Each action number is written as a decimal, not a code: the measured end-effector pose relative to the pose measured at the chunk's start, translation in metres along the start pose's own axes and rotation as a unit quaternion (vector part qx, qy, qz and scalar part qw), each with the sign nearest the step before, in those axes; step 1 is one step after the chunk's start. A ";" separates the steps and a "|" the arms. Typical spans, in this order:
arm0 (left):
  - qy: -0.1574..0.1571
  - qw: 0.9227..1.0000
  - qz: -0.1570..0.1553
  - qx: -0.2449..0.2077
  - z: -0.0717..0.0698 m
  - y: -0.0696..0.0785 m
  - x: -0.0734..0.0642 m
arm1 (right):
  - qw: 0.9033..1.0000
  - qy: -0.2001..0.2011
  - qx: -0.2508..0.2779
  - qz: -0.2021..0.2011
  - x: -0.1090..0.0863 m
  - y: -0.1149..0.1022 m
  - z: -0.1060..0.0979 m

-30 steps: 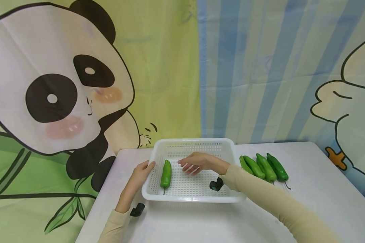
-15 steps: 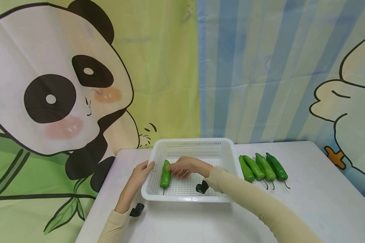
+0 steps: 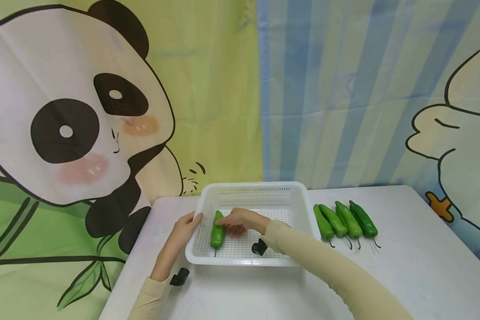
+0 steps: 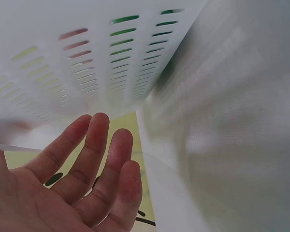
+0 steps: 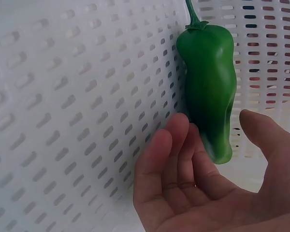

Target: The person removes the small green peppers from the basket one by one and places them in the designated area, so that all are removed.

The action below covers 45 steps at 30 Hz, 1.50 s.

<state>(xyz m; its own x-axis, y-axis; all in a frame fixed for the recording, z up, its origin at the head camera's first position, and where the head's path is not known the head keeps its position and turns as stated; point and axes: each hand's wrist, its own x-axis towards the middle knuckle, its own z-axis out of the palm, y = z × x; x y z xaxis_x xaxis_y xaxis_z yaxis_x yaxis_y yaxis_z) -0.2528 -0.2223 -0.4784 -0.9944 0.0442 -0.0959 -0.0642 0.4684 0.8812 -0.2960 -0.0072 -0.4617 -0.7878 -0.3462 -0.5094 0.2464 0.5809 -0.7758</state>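
Observation:
A green pepper (image 3: pixel 217 235) lies lengthwise along the left side of a white perforated plastic basket (image 3: pixel 253 262). My right hand (image 3: pixel 240 218) reaches into the basket at the pepper's right side. In the right wrist view, its curved fingers (image 5: pixel 155 150) come up against the narrow end of the pepper (image 5: pixel 210 77), and the thumb stands on the other side with a small gap. My left hand (image 3: pixel 185 227) holds the basket's left rim, thumb over the edge; its other fingers (image 4: pixel 94 140) extend along the outer wall beneath the rim.
Several green peppers (image 3: pixel 347 218) with stems lie side by side on the white table (image 3: pixel 416 249), right of the basket. Behind the table hangs a printed curtain (image 3: pixel 220 98) with a panda, close to the basket's far side.
My right hand has moved left across the basket from its middle to the pepper, its thumb now overlapping it in the head view. My left hand keeps its place on the rim.

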 end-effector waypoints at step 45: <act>0.004 1.000 -0.006 0.009 0.000 0.001 0.000 | 1.000 -0.021 0.006 -0.001 -0.001 -0.004 -0.012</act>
<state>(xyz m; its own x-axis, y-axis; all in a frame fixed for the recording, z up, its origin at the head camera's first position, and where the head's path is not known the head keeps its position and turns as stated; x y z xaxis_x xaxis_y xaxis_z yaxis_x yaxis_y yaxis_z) -0.2529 -0.2223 -0.4776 -0.9943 0.0319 -0.1022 -0.0740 0.4849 0.8715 -0.3029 -0.0002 -0.4539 -0.7634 -0.3787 -0.5234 0.2521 0.5713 -0.7811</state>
